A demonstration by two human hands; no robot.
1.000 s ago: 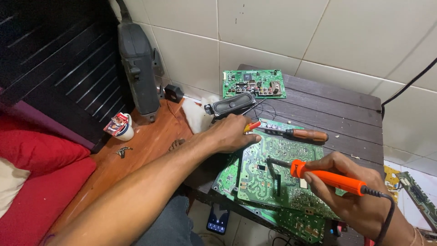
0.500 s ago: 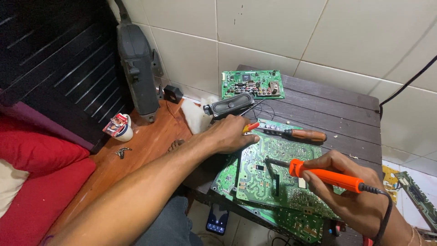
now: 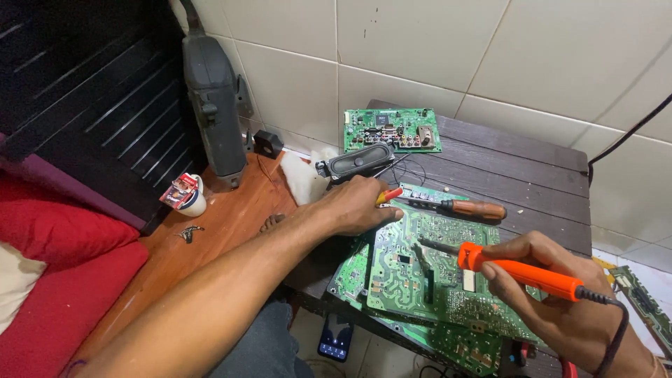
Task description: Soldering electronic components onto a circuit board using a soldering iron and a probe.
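My right hand (image 3: 553, 294) grips an orange soldering iron (image 3: 521, 271), its dark tip held just over the solder side of a large green circuit board (image 3: 434, 280) on the dark wooden table (image 3: 504, 161). My left hand (image 3: 357, 204) rests at the board's upper left edge, fingers closed around a small red and yellow handled tool (image 3: 389, 195). A screwdriver with a brown handle (image 3: 476, 208) lies just beyond the board, to the right of my left hand.
A smaller green circuit board (image 3: 392, 130) and a black oblong speaker (image 3: 358, 162) lie at the table's far side by the tiled wall. A grey upright device (image 3: 213, 105), a small cup (image 3: 187, 196) and red cushions (image 3: 63, 280) are to the left. A phone (image 3: 336, 337) lies below.
The soldering iron's tip has shifted slightly over the board. My left hand stays at the board's upper left edge.
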